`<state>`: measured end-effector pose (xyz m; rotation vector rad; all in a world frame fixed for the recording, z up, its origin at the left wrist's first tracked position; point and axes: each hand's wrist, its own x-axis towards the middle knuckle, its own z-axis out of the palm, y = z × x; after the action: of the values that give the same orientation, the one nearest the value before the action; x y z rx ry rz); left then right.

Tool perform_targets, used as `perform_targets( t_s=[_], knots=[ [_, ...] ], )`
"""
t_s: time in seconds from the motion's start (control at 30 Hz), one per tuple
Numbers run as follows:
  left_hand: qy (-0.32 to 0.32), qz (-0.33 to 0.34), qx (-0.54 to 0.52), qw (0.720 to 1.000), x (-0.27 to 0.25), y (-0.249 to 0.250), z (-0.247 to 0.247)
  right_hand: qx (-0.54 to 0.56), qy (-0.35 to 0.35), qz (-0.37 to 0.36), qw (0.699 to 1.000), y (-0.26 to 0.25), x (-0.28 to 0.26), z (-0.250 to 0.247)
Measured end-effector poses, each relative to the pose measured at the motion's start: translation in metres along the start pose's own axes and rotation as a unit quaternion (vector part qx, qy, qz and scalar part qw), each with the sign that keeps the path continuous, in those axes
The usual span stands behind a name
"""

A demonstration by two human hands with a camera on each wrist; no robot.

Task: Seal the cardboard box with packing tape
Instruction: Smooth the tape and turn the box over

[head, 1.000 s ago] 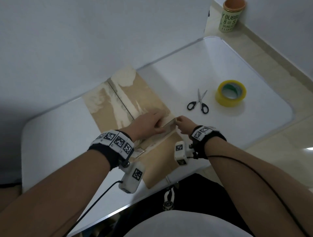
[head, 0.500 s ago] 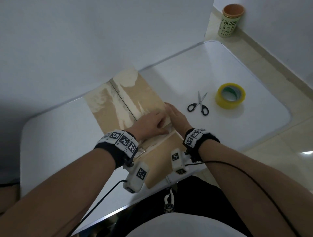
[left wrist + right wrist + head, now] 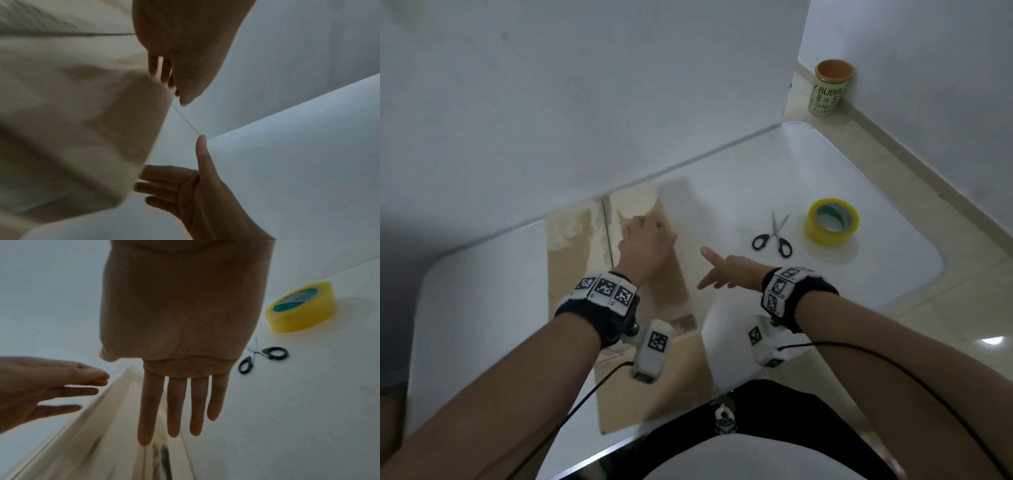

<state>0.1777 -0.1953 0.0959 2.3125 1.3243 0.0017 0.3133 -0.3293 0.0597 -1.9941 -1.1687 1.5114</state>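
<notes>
A flattened brown cardboard box [image 3: 654, 383] with old tape marks lies on the white table [image 3: 774, 178], reaching from the wall to the near edge. My left hand [image 3: 649, 234] rests on the box's far right part with straight fingers; the left wrist view shows those fingers [image 3: 164, 73] at the cardboard's [image 3: 72, 113] edge. My right hand [image 3: 717, 270] hovers just right of the box, fingers straight and spread, holding nothing [image 3: 180, 410]. The yellow packing tape roll [image 3: 831, 222] lies flat at the table's right, untouched.
Black-handled scissors [image 3: 773, 236] lie between my right hand and the tape roll. A green can [image 3: 828, 89] stands on the floor by the wall corner. The table backs onto a white wall; its near edge is at my lap.
My left hand slid away from me along the box towards the wall. My right hand came off the box's edge and now hovers to its right with fingers spread.
</notes>
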Motion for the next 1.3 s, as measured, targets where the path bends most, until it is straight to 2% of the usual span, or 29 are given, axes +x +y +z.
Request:
perform_targets(
  t_s=[0.07,0.13,0.3,0.43,0.5,0.57,0.63,0.67,0.7,0.73,0.77,0.8,0.83,0.87,0.93,0.97,1.03,1.07,1.1,1.13,1.2,1.23,1.3],
  knots=[
    [-0.038,-0.101,0.06,0.992,-0.002,-0.001,-0.001,0.007,0.047,-0.004,0.999,-0.006,0.005,-0.003],
    [-0.091,-0.131,0.113,0.981,-0.009,-0.003,0.002,0.006,0.102,-0.013,0.995,-0.01,0.01,-0.01],
    [-0.162,-0.054,0.135,0.976,-0.024,-0.011,0.005,0.004,0.14,-0.031,0.99,-0.022,0.027,-0.026],
    [-0.228,0.056,0.149,0.961,-0.033,-0.034,-0.002,-0.061,0.232,-0.071,0.968,-0.041,0.042,-0.032],
    [-0.25,0.109,0.162,0.948,-0.036,-0.047,-0.011,-0.054,0.241,-0.078,0.966,-0.051,0.049,-0.031],
    [-0.257,0.137,0.17,0.941,-0.04,-0.057,-0.026,-0.073,0.217,-0.074,0.971,-0.061,0.054,-0.03],
    [-0.211,0.113,0.11,0.965,-0.043,-0.075,-0.04,-0.089,0.165,-0.062,0.98,-0.068,0.062,-0.023],
    [-0.145,0.075,0.045,0.985,-0.045,-0.085,-0.045,-0.083,0.138,-0.055,0.985,-0.07,0.065,-0.018],
    [-0.05,0.018,-0.018,0.998,-0.047,-0.097,-0.049,-0.072,0.118,-0.048,0.989,-0.07,0.07,-0.012],
    [0.06,-0.061,-0.06,0.995,-0.051,-0.109,-0.05,-0.064,0.111,-0.051,0.99,-0.069,0.073,-0.006],
    [0.158,-0.156,-0.084,0.971,-0.057,-0.124,-0.049,-0.06,0.118,-0.052,0.99,-0.069,0.077,-0.001],
    [0.22,-0.25,-0.106,0.937,-0.067,-0.138,-0.046,-0.056,0.127,-0.055,0.989,-0.068,0.079,0.003],
    [0.234,-0.33,-0.141,0.903,-0.077,-0.152,-0.042,-0.05,0.133,-0.054,0.988,-0.068,0.081,0.005],
    [0.213,-0.385,-0.196,0.876,-0.088,-0.16,-0.038,-0.035,0.131,-0.052,0.989,-0.069,0.083,0.005],
    [0.136,-0.417,-0.377,0.815,-0.103,-0.169,-0.026,-0.015,0.116,-0.05,0.992,-0.07,0.086,0.005],
    [0.106,-0.412,-0.479,0.767,-0.107,-0.164,-0.024,-0.015,0.108,-0.047,0.993,-0.071,0.087,0.004],
    [0.081,-0.404,-0.616,0.671,-0.111,-0.157,-0.021,-0.033,0.091,-0.041,0.994,-0.071,0.09,0.001],
    [0.092,-0.411,-0.637,0.646,-0.11,-0.153,-0.021,-0.045,0.076,-0.027,0.996,-0.068,0.093,-0.003],
    [0.11,-0.418,-0.642,0.634,-0.109,-0.154,-0.022,-0.051,0.06,-0.009,0.997,-0.062,0.098,-0.008],
    [0.134,-0.426,-0.631,0.635,-0.108,-0.154,-0.024,-0.056,0.035,0.005,0.998,-0.053,0.104,-0.013],
    [0.202,-0.446,-0.569,0.661,-0.102,-0.157,-0.028,-0.037,-0.018,0.015,0.999,-0.044,0.103,-0.018],
    [0.244,-0.449,-0.551,0.66,-0.095,-0.156,-0.03,-0.009,-0.051,0.02,0.998,-0.043,0.099,-0.016],
    [0.316,-0.459,-0.532,0.638,-0.079,-0.149,-0.03,0.02,-0.097,0.029,0.995,-0.046,0.086,-0.01]
  ],
)
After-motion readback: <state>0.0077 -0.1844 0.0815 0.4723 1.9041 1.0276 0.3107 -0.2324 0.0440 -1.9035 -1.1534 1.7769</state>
